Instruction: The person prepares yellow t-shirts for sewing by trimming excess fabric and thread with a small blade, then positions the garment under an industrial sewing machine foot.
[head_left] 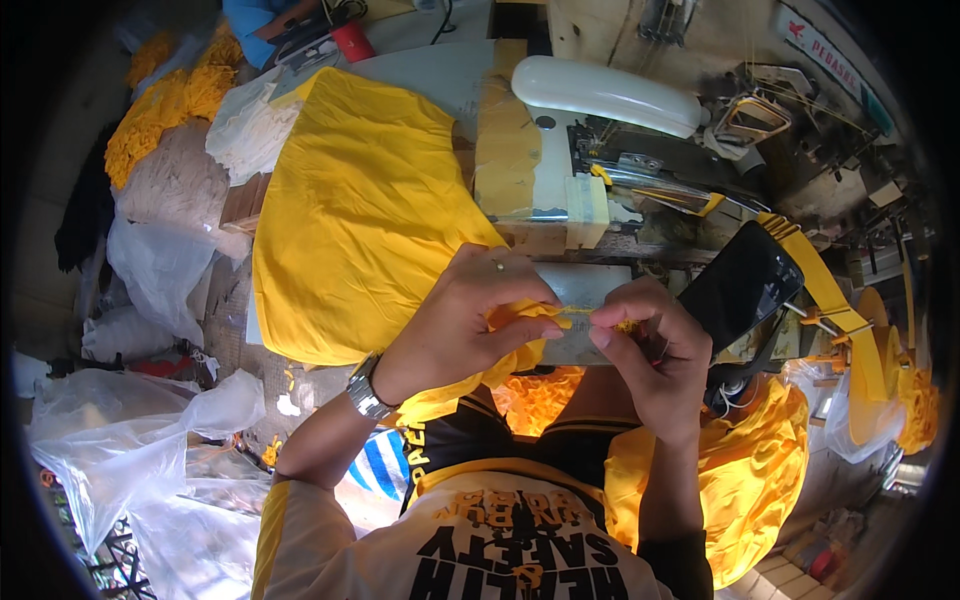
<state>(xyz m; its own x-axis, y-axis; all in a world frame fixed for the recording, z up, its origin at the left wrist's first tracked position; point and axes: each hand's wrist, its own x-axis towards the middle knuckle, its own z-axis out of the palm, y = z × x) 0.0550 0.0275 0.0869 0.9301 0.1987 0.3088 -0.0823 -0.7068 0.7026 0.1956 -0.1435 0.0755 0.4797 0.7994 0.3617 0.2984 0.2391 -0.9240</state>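
Note:
A large piece of yellow fabric (360,210) lies draped over the grey sewing table to the left and hangs toward my lap. My left hand (465,305), with a metal watch (368,388) at the wrist, pinches an edge of this fabric between thumb and fingers. A short yellow thread (577,310) stretches from that edge across to my right hand (655,345). My right thumb and forefinger are pressed together on the thread, and a small yellow tangle shows within the curled fingers.
A sewing machine with a white cover (610,92) stands beyond my hands. Yellow strip (830,280) runs down at its right, beside a dark phone (742,285). More yellow fabric (740,480) hangs by my right arm. Clear plastic bags (130,430) lie at left.

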